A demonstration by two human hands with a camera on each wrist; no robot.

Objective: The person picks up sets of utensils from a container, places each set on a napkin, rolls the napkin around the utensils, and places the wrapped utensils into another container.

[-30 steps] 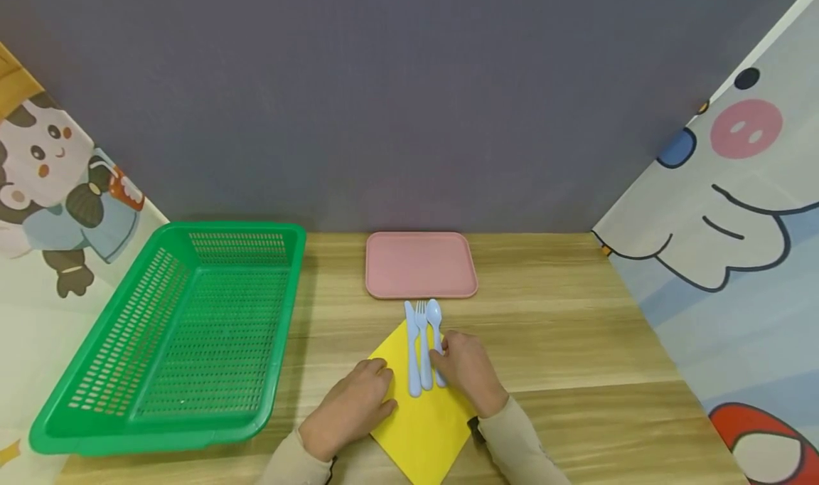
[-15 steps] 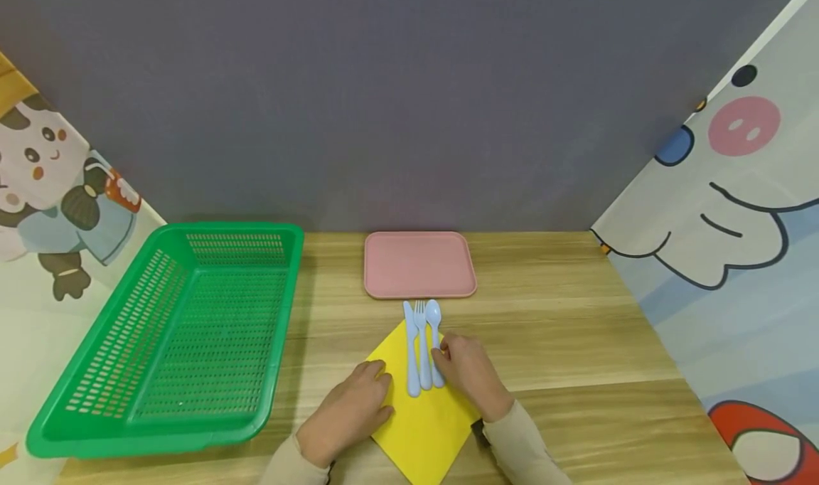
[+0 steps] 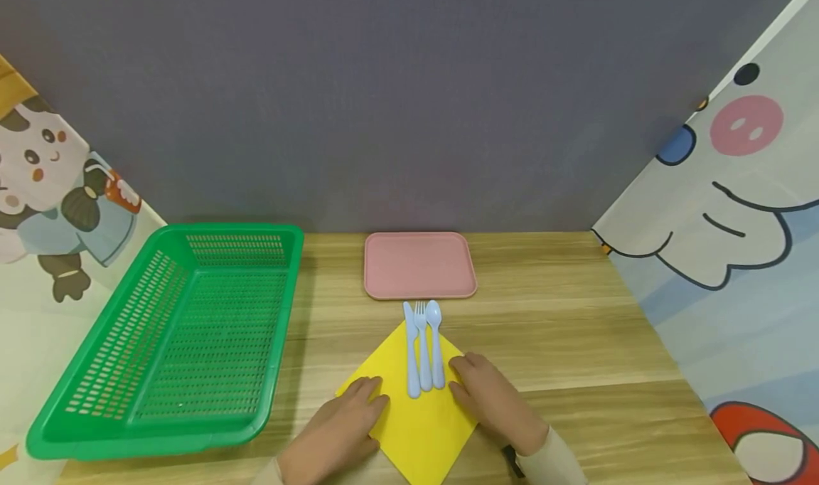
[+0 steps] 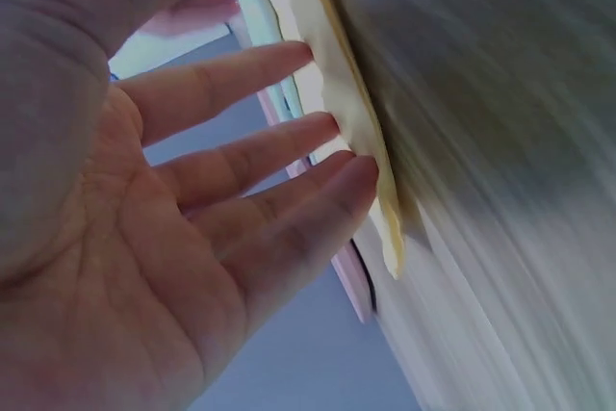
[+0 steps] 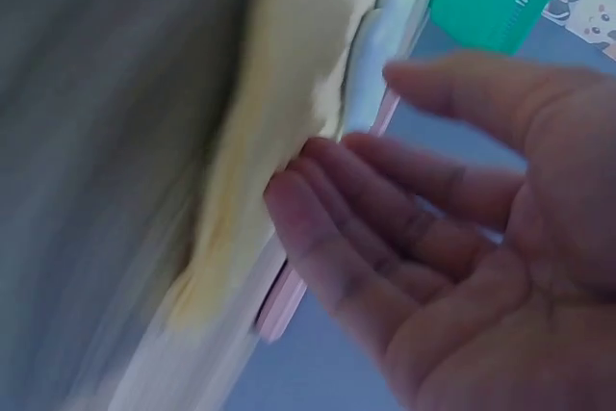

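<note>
Cutlery (image 3: pixel 425 364) on a yellow cloth (image 3: pixel 419 432), hand to either side

Yellow cloth lies turned like a diamond; its near corner is cut off by the lower border of the head view. Left hand (image 3: pixel 339 424) covers part of its left side: fingers loosely extended, fingertips against the cloth. Thumb tip runs out of the left wrist view. Right hand (image 3: pixel 493 396) hides the cloth's right corner, fingers relaxed and slightly bent, tips at the cloth. Right wrist view is blurred along the cloth, so the exact contact there is hard to make out.

Pale blue knife (image 3: pixel 414 378), fork (image 3: pixel 425 364) and spoon (image 3: pixel 438 368) lie left to right on the cloth's far half, heads jutting past its far corner. From the wrists they merge into a pale strip, hard to separate.

Pink tray (image 3: pixel 419 264) sits beyond the cloth's far corner, just past the cutlery tips; whether they touch, cannot tell. Green basket (image 3: pixel 214 343) stands left of the cloth, apart from it. Wooden table (image 3: pixel 550 343) runs under all of it. Grey panel (image 3: pixel 409 101) rises beyond the cloth, cartoon sheets (image 3: pixel 742 208) well off to both sides. Sleeves (image 3: pixel 555 464) below the cloth are cropped.
</note>
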